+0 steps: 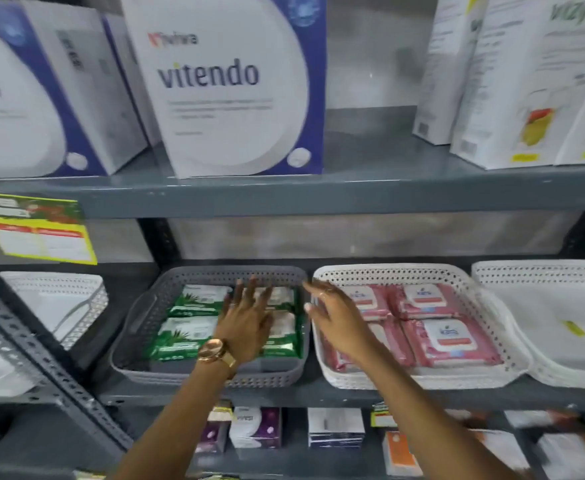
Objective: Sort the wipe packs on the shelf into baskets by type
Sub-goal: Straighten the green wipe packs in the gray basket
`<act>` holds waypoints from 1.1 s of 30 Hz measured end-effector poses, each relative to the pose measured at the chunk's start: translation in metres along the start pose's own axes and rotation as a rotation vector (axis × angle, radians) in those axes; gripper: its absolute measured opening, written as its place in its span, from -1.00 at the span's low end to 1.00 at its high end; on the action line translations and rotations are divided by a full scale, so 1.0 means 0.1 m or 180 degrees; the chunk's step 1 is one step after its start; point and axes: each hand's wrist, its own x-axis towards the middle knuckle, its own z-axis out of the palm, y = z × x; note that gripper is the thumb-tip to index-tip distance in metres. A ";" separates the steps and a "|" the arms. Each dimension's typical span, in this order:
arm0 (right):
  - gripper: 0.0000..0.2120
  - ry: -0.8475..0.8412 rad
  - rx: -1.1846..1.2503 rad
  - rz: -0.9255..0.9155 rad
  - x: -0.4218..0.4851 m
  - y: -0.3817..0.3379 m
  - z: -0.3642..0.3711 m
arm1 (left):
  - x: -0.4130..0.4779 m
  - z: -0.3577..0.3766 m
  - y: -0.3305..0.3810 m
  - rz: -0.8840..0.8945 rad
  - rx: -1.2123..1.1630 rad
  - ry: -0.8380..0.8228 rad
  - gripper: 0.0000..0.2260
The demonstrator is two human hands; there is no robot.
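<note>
Frame centre: our left hand (pixel 246 318) lies flat, fingers spread, on green packs (pixel 189 318) in the grey basket (pixel 138 327); right hand (pixel 332 315) hovers open, empty, beside pink packs (pixel 447 336) in the white basket (pixel 492 308).

I see a grey basket (pixel 138 327) with a dotted pattern of small holes; the wipe packs (pixel 189 318) in it are green with white labels and a leaf picture. Beside it, a white basket (pixel 405 273) with the same hole pattern holds pink packs (pixel 448 341) with white labels. A further basket (pixel 540 271) on the right is also white and perforated. The shelf (pixel 319 199) is dark grey. On my left wrist, the watch (pixel 215 351) is gold-coloured. Above, the big box (pixel 228 84) is white and blue-violet, and a tag (pixel 38 226) is yellow, green and red.
</note>
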 end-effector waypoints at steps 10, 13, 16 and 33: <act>-0.40 -0.1270 -0.1130 0.0354 0.11 -0.51 1.07 | -0.30 0.08 -1.27 -0.0579 -0.0208 -0.1198 -0.37; -0.43 -0.1313 -0.1071 0.0456 0.05 -0.56 1.06 | -0.33 0.08 -1.32 -0.0564 -0.0335 -0.1108 -0.40; -0.43 -0.1280 -0.1046 0.0534 0.04 -0.61 1.08 | -0.33 0.09 -1.37 -0.0524 -0.0409 -0.1104 -0.42; -0.55 -0.0797 -0.0972 0.0646 0.23 -0.68 1.08 | -0.30 0.06 -1.51 -0.0299 -0.0172 -0.0889 -0.52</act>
